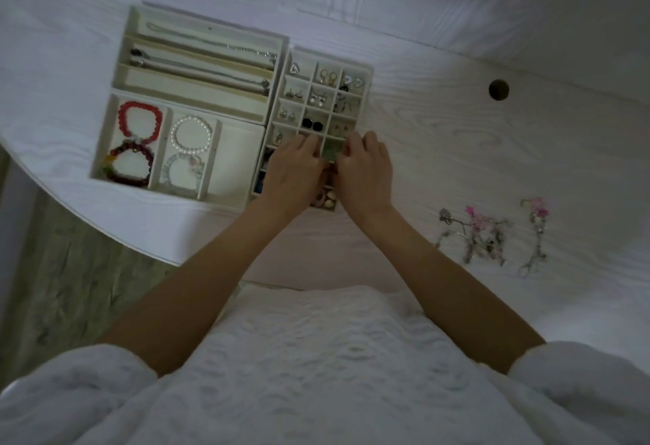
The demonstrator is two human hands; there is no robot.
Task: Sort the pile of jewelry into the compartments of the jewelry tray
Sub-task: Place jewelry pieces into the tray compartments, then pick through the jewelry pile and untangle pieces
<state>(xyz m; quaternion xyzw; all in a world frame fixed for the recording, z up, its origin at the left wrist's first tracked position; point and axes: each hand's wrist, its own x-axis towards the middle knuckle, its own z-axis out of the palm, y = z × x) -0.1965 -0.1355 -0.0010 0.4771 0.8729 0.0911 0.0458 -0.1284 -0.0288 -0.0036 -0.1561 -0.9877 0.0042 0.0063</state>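
1. White wood-grain table (pixel 439 121) carries three cream trays set edge to edge.
2. Far-left long tray (pixel 202 57) holds chains lying in its slots.
3. Bracelet tray (pixel 242 152) in front of it has a red bracelet (pixel 140 121) and a dark beaded one (pixel 130 166) in its left compartment, a pearl bracelet (pixel 191 135) and a pale one (pixel 183 172) in the middle, with the right compartment bare.
4. Grid tray (pixel 365 73) on the right holds earrings in its small cells.
5. Left hand (pixel 293 172) and right hand (pixel 364 170) both lie over the near half of the grid tray, fingertips meeting at a cell with a small green piece (pixel 330 152).
6. Fingers on both hands are curled inward and close together; they seem to pinch at the green piece, but blur hides the exact grip.
7. Unsorted jewelry pile (pixel 489 233), with pink bits and chains, lies on the table well right of the trays.
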